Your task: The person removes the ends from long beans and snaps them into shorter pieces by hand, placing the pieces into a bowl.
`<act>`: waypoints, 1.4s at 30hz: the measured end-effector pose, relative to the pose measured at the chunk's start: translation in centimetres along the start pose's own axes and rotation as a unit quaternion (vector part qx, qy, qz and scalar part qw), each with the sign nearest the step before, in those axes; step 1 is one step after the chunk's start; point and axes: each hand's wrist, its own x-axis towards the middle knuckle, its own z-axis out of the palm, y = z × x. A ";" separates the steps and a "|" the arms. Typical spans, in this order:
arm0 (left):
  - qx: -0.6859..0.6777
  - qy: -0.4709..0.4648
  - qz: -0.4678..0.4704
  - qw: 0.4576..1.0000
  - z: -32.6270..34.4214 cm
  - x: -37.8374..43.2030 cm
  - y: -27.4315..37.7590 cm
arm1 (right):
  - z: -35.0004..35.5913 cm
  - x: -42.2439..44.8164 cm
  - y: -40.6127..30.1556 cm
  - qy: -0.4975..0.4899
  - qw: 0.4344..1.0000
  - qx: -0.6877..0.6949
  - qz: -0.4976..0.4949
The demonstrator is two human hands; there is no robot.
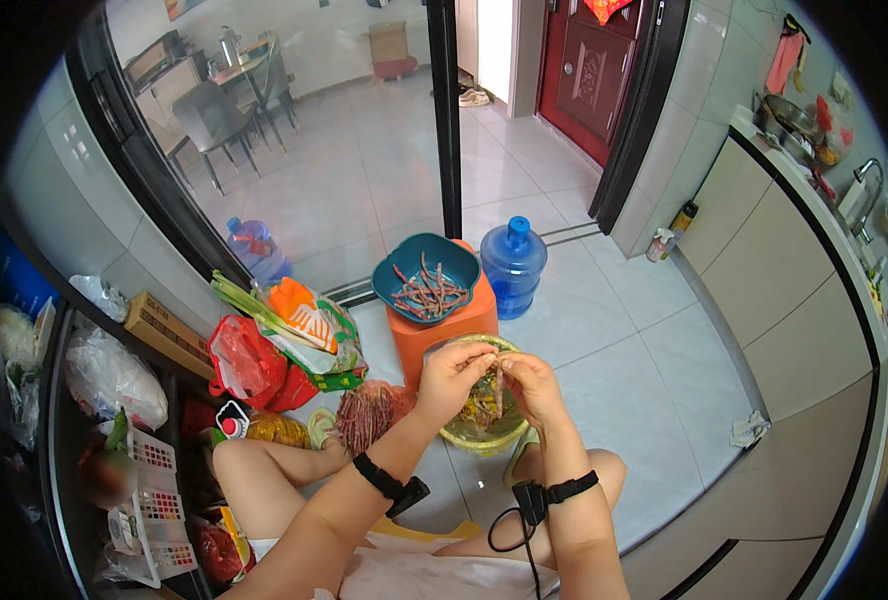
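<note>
My left hand [459,373] and my right hand [531,382] meet at their fingertips over a yellow-rimmed bin [481,448]. Both pinch one mottled, reddish long bean [499,394], which hangs down from the fingers. Yellow and brown scraps lie inside the bin, partly hidden by my hands. Just beyond, a teal plastic basin [384,281] holds several bean pieces [430,289] on an orange stool [406,345]. A bundle of long beans [363,420] in a reddish plastic bag lies on the floor left of the bin.
A blue water jug [513,270] stands right of the stool. Grocery bags [324,330] with green stalks, a red bag [249,367] and an oil bottle [279,430] are at the left, near a white basket rack [155,495]. Cabinets [759,247] line the right side.
</note>
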 end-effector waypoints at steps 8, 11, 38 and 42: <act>-0.206 0.021 -0.098 0.973 -1.3 1.2 0.3 | 0.4 -0.1 -0.1 0.018 0.998 -0.062 0.000; -0.274 0.051 -0.098 0.955 -2.0 1.7 -0.3 | 0.0 -0.1 0.2 0.024 0.996 -0.088 -0.014; -0.389 -0.002 -0.080 0.918 -4.3 1.8 -0.8 | 2.2 -0.6 0.3 0.076 0.941 -0.285 -0.166; -0.381 -0.003 -0.104 0.919 -3.9 1.7 -0.9 | 1.8 -0.2 0.1 0.108 0.910 -0.349 -0.195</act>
